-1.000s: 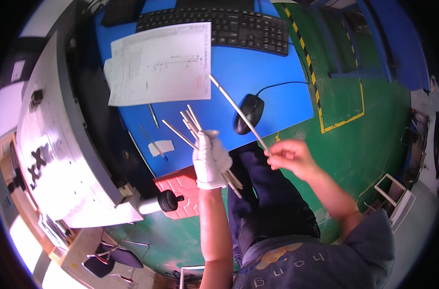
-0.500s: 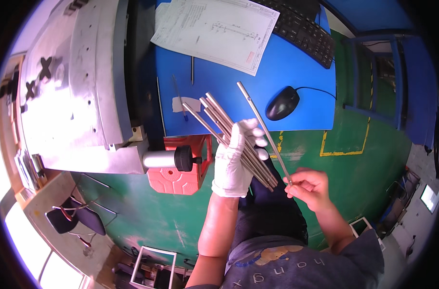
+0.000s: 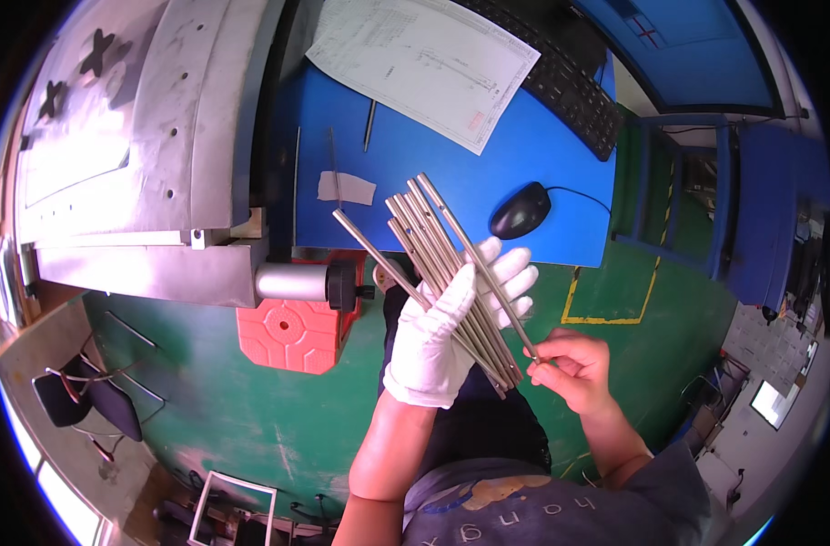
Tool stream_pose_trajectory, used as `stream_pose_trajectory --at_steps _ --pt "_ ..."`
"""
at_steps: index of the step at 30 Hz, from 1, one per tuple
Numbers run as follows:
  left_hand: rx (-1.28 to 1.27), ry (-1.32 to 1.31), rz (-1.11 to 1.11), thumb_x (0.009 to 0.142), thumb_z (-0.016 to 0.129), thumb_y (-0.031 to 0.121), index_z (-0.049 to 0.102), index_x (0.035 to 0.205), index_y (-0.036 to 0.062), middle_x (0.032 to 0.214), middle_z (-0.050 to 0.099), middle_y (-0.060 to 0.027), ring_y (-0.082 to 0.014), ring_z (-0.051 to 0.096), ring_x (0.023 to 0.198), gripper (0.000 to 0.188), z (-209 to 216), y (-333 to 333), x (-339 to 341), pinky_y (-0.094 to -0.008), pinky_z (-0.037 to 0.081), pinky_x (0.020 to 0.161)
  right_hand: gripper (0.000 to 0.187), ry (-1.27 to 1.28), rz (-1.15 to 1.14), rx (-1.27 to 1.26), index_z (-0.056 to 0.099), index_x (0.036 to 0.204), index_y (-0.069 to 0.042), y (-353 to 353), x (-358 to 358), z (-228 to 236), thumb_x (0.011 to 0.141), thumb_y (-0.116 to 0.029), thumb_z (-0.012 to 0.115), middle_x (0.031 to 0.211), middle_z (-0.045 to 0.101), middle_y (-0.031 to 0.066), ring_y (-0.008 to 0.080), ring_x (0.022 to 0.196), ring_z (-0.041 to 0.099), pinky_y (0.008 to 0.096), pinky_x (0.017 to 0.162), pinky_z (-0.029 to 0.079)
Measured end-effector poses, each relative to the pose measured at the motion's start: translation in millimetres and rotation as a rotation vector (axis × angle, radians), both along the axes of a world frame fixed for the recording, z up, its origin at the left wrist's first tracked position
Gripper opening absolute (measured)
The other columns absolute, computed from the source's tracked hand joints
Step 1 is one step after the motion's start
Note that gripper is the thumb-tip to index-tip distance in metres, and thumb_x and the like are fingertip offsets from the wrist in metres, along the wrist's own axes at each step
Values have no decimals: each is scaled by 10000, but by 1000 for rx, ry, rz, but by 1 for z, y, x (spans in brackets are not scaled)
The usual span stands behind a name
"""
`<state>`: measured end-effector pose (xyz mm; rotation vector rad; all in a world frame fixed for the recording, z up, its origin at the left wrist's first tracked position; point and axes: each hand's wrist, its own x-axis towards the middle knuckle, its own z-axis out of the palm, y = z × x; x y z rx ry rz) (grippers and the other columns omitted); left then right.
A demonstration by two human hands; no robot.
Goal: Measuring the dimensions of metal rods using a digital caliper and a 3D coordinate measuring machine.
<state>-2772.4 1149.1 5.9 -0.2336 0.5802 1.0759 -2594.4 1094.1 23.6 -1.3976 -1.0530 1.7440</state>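
My left hand (image 3: 438, 341), in a white glove, is closed around several slim metal rods (image 3: 490, 341). They slant from upper left to lower right, with small holes near the upper ends of some. One rod (image 3: 379, 257) fans out to the left, under the thumb. My bare right hand (image 3: 571, 366) pinches the lower end of a single rod (image 3: 454, 227) between thumb and fingertips. That rod runs along the right side of the bundle, across the gloved fingers.
Ahead is a blue tabletop (image 3: 397, 159) bearing a printed drawing sheet (image 3: 433, 68), a black mouse (image 3: 521, 210), a keyboard (image 3: 570, 86), a paper scrap (image 3: 347, 188) and a thin dark rod (image 3: 369, 126). At left stand a metal machine (image 3: 169, 136) with a black knob (image 3: 344, 284) and a red stool (image 3: 292, 337).
The single rod in my right hand has come leftward, closer to the bundle, and now lies across the gloved fingers. The view has shifted; my left hand keeps hold of the other rods.
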Motion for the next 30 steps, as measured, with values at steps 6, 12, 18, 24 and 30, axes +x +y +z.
stream_pose_trajectory --at_steps 6,12,18,24,30 --pt "34 0 46 814 529 203 401 1122 -2 1125 452 -219 -343 470 1035 391 4 -6 -9 -442 419 839 209 -40 46 43 586 884 53 1 -9 2 677 69 607 707 554 87 122 621 527 222 578 416" --pt "45 29 80 814 527 185 398 1122 -8 1123 453 -224 -342 476 1028 386 9 -11 -17 -439 423 836 204 -38 83 93 589 872 43 1 -16 0 671 62 615 699 560 88 127 612 532 226 555 407" --pt "69 61 106 820 518 182 375 1157 -24 1130 458 -216 -316 481 1033 420 11 -16 -22 -403 422 847 208 -100 180 183 593 872 29 3 -19 -4 667 52 621 682 568 86 133 605 538 232 542 409" --pt "82 93 141 824 509 171 354 1185 -46 1140 460 -210 -298 477 1049 448 14 -24 -30 -377 406 873 207 -152 263 306 597 877 14 7 -27 -8 673 42 617 697 578 88 138 606 543 239 542 415" --pt "114 173 171 820 515 166 382 1160 -59 1117 479 -208 -281 489 1035 428 17 -34 -32 -372 400 881 186 -193 334 309 606 863 15 9 -38 -13 678 38 605 707 584 89 137 606 546 230 546 422"
